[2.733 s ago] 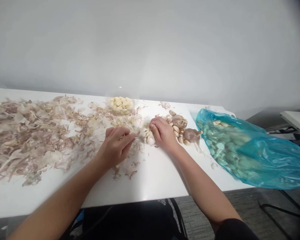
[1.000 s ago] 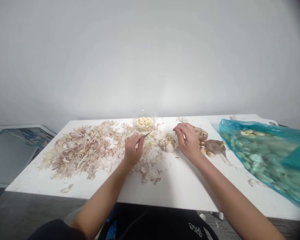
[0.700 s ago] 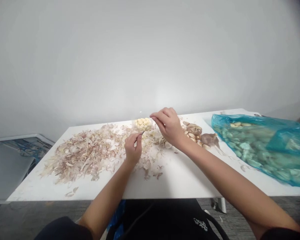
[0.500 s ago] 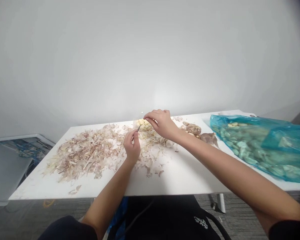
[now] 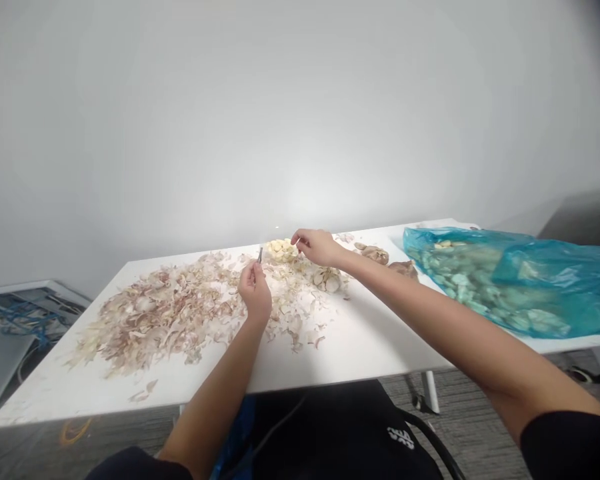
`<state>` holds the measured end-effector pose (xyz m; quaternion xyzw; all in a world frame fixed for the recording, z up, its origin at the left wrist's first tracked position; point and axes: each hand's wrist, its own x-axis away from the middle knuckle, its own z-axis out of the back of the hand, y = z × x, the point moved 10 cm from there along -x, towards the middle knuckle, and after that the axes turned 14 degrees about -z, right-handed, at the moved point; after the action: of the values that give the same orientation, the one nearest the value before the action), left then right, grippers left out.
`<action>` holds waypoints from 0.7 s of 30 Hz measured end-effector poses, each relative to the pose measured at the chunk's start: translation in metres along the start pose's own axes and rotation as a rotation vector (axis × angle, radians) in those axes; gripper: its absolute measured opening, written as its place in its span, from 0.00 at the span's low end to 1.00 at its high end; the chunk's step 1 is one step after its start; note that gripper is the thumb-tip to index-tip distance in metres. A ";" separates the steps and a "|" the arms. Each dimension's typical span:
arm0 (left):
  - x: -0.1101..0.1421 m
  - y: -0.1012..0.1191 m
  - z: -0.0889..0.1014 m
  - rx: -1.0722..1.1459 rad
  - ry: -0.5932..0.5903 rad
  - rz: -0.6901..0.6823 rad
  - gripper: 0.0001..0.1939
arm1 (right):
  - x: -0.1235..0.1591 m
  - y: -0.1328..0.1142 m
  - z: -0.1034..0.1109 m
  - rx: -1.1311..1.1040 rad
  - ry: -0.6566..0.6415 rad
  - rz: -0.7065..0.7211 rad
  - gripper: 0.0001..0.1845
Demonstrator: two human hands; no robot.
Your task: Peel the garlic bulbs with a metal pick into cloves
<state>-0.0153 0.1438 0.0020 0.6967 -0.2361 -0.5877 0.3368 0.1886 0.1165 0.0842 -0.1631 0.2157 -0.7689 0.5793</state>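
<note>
Just past the left hand (image 5: 254, 300), whose fingertips pinch a small slim metal blade (image 5: 260, 255), lie pale yellow peeled garlic cloves (image 5: 282, 251). The right hand (image 5: 318, 247) hovers with fingers loosely spread, just right of them, above a papery white garlic bulb (image 5: 327, 280). Left of the fingers, dry brownish garlic skins (image 5: 160, 313) cover a white table (image 5: 340, 353); well right of them sits a translucent blue plastic bag (image 5: 495, 280).

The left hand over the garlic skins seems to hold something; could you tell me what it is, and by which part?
The left hand pinches a small pointed metal tool by its lower end, tip pointing up.
</note>
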 end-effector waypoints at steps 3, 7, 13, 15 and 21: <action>0.001 -0.005 0.000 0.035 0.015 0.048 0.18 | -0.003 0.005 -0.008 -0.002 0.005 -0.020 0.16; 0.000 -0.006 0.001 0.062 0.036 0.082 0.17 | -0.003 0.006 -0.016 -0.031 -0.033 0.000 0.19; -0.002 0.000 0.001 0.072 0.047 0.085 0.17 | 0.000 0.000 -0.026 -0.099 -0.159 0.093 0.24; -0.002 0.000 0.002 0.071 0.053 0.081 0.16 | 0.002 -0.001 -0.026 -0.120 -0.177 0.103 0.27; 0.001 -0.007 0.000 0.081 0.047 0.087 0.16 | 0.004 -0.001 -0.021 -0.163 -0.143 0.129 0.16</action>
<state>-0.0156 0.1474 -0.0040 0.7123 -0.2818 -0.5461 0.3390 0.1763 0.1161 0.0664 -0.2499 0.2458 -0.6964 0.6263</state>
